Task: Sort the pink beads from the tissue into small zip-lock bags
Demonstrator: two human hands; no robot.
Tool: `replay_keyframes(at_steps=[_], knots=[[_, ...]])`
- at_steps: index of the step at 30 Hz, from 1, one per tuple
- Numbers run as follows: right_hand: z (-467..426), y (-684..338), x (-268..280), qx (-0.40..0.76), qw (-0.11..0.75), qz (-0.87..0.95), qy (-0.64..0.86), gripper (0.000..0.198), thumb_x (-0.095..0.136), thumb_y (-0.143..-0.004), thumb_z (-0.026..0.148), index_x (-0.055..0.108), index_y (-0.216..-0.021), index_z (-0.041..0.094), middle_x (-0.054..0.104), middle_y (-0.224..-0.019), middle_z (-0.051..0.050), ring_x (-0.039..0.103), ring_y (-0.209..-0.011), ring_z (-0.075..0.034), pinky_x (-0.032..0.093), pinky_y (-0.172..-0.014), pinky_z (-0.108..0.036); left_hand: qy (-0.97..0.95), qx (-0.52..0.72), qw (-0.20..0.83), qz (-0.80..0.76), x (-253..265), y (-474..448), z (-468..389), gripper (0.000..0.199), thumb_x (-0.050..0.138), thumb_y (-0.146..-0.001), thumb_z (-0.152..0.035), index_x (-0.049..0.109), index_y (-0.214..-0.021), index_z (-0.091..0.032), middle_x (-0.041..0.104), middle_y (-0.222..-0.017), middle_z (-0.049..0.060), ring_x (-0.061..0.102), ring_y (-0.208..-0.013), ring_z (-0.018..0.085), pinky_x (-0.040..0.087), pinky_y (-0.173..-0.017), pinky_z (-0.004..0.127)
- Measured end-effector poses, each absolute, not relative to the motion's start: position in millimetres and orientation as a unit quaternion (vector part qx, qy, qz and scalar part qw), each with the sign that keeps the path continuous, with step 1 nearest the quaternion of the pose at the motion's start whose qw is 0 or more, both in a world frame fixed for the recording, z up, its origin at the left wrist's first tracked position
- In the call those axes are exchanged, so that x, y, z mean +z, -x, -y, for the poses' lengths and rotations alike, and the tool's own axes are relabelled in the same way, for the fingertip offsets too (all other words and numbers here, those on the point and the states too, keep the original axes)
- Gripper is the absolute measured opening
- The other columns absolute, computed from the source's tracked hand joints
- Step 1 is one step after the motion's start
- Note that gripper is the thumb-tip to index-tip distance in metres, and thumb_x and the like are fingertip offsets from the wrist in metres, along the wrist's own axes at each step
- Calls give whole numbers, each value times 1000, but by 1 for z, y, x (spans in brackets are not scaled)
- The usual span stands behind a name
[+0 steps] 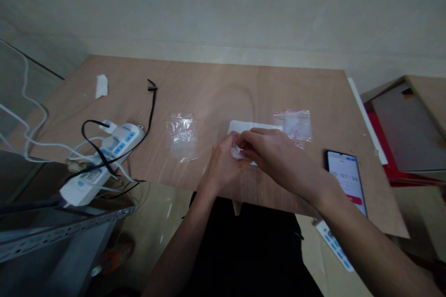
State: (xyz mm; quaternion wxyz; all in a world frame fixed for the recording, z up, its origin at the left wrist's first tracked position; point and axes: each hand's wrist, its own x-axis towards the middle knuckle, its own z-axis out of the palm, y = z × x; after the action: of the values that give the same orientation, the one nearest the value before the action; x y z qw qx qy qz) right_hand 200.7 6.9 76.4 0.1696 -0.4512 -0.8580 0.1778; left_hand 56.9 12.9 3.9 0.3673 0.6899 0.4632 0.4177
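Observation:
Over the middle front of the table, my two hands meet at a small clear plastic bag (pixel 237 151) with a reddish edge. My left hand (pixel 224 162) is closed around its near left side. From the right, my right hand (pixel 266 147) pinches at the bag's mouth, and its fingertips are partly hidden. What is inside the bag cannot be made out. Beneath both hands lies a white sheet or pad (pixel 240 125). Clear zip bags (pixel 183 137) lie to the left of my hands, and more red-lined zip bags (pixel 296 124) lie just beyond my right hand.
A phone (pixel 344 174) showing a timer lies at the right. At the left, a white power strip (pixel 118 141) carries tangled cables, and a black cable tip (pixel 152 88) reaches inward. A white scrap (pixel 101 86) lies at the back left. Another power strip (pixel 334 243) is below the table's front edge.

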Motion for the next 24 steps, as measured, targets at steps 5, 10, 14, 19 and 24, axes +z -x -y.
replay_keyframes(at_steps=[5,10,14,19,24], knots=[[-6,-198,78,180,181,855,451,20,52,-87,2,62,-81,18,65,-80,-3,58,-70,-13,37,-60,-24,-689,418,361,-470,3,-56,-12,20,69,-67,-13,53,-77,-21,60,-71,-3,57,-65,13,43,-58,25],[-13,-209,80,212,249,821,467,12,60,-85,11,68,-85,20,69,-83,-3,63,-71,-15,44,-62,-26,-683,428,364,-467,-1,-54,-11,19,71,-72,-19,57,-84,-20,65,-78,-1,61,-70,14,48,-63,26],[-37,-229,38,193,332,745,546,9,66,-82,18,70,-90,17,69,-85,-6,63,-69,-16,50,-67,-30,-664,452,344,-487,-5,-49,-9,22,74,-75,-31,58,-85,-20,66,-79,0,61,-70,13,51,-68,27],[-61,-233,-39,212,307,716,590,13,61,-77,6,71,-81,14,68,-84,-8,63,-67,-16,51,-68,-32,-652,458,307,-521,-8,-44,-7,29,74,-73,-35,51,-84,-20,58,-74,-2,54,-65,12,47,-63,25],[-47,-226,-37,196,337,709,587,11,62,-84,22,71,-87,18,70,-93,-10,65,-82,-21,50,-78,-37,-607,480,315,-550,-15,-43,-8,56,82,-61,-51,41,-88,-23,48,-77,-3,50,-67,12,43,-61,25]])
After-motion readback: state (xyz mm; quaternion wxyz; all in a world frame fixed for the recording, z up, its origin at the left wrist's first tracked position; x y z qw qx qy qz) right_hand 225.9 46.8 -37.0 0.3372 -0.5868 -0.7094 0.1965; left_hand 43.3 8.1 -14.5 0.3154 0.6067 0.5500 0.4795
